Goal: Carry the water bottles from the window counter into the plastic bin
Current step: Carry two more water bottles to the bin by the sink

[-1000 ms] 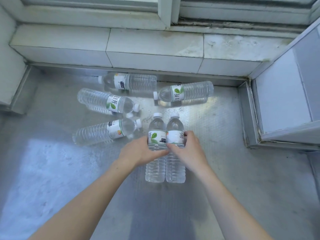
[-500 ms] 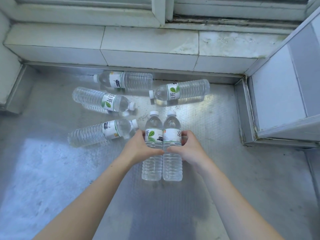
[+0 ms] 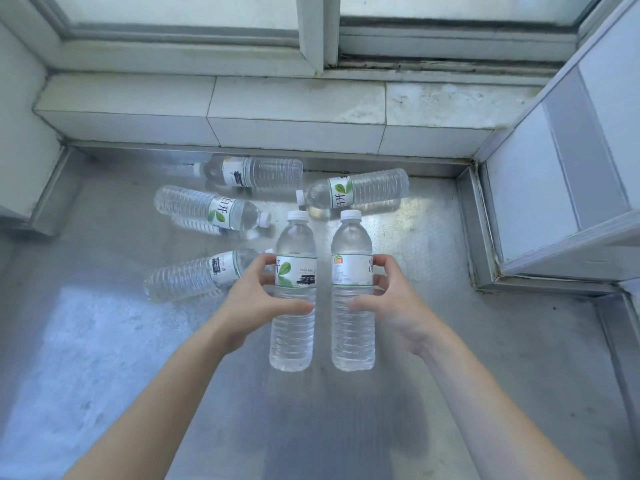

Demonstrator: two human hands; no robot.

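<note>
Two clear water bottles with white caps and green-leaf labels are held above the metal counter. My left hand grips the left bottle at its label. The right bottle is held the same way by my right hand. A gap separates the two bottles. Several more bottles lie on their sides behind them: one by the back ledge, one at right, one in the middle left, and one near my left hand. No plastic bin is in view.
A tiled ledge and the window frame run along the back. A white cabinet juts in at the right, and a wall block stands at the left.
Both hands have lifted their bottles off the counter toward me and pulled them apart; they were side by side and touching before. The camera has tilted up a little.
</note>
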